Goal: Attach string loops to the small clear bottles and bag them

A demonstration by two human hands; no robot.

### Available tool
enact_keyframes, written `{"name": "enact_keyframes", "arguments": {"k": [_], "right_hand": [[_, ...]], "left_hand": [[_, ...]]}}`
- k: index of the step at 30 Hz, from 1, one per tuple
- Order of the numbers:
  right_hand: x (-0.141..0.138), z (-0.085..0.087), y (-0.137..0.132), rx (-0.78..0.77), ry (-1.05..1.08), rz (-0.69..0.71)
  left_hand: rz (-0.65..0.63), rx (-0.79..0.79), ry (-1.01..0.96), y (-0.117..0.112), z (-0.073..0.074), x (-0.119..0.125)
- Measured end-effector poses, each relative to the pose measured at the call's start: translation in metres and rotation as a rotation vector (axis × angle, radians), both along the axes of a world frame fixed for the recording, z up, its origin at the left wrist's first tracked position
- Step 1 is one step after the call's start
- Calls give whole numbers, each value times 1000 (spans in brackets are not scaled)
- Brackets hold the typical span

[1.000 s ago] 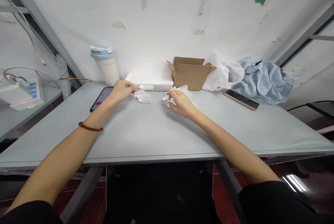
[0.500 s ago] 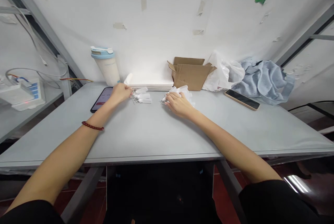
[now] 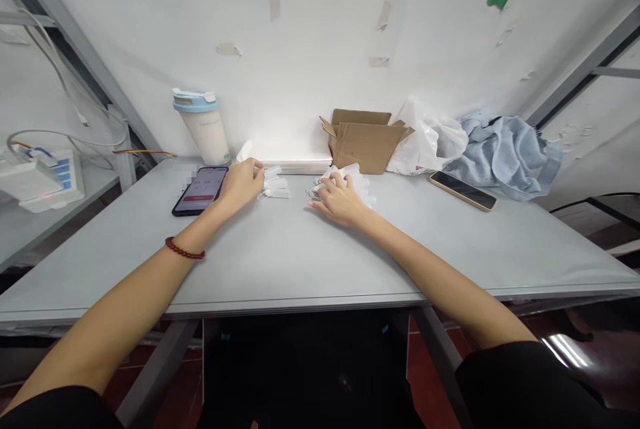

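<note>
My left hand (image 3: pixel 243 184), with a red bead bracelet on its wrist, rests on the grey table (image 3: pixel 280 249) with its fingers curled against a short row of small white tags (image 3: pixel 274 184) with strings. My right hand (image 3: pixel 337 199) lies palm down with fingers spread over a loose heap of the same white tags (image 3: pixel 350 176). Nothing is lifted off the table. A stack of white sheets (image 3: pixel 295 164) lies just behind both hands against the wall.
A phone with a lit screen (image 3: pixel 201 190) lies left of my left hand. A blue-lidded cup (image 3: pixel 203 124), a brown cardboard box (image 3: pixel 364 139), a white plastic bag (image 3: pixel 425 139), a blue cloth (image 3: pixel 505 152) and a second phone (image 3: pixel 463 190) line the back.
My left hand has shifted slightly right and down onto the row of tags, uncovering the lit phone. My right hand has flattened over the heap.
</note>
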State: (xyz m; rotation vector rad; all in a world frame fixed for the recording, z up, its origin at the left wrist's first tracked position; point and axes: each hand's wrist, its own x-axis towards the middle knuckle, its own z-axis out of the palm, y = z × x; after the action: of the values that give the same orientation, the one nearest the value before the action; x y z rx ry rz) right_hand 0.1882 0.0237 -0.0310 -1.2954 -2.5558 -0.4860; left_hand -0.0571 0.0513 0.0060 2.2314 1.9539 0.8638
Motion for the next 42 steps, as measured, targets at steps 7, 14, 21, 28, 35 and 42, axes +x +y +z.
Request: {"name": "enact_keyframes", "arguments": {"k": [7, 14, 21, 28, 35, 42], "right_hand": [[1, 0, 1, 4, -8, 3], [0, 2, -1, -12, -51, -34], [1, 1, 0, 23, 11, -23], [4, 6, 4, 115, 201, 138], [2, 9, -3, 40, 435, 257], [-1, 11, -10, -31, 502, 306]], "left_hand": [[-72, 12, 77, -12, -1, 13], [-107, 2, 110, -19, 0, 19], [-161, 19, 109, -20, -4, 23], [-386, -11, -34, -21, -10, 27], [-498, -71, -72, -25, -14, 30], [-555, -85, -73, -25, -15, 33]]}}
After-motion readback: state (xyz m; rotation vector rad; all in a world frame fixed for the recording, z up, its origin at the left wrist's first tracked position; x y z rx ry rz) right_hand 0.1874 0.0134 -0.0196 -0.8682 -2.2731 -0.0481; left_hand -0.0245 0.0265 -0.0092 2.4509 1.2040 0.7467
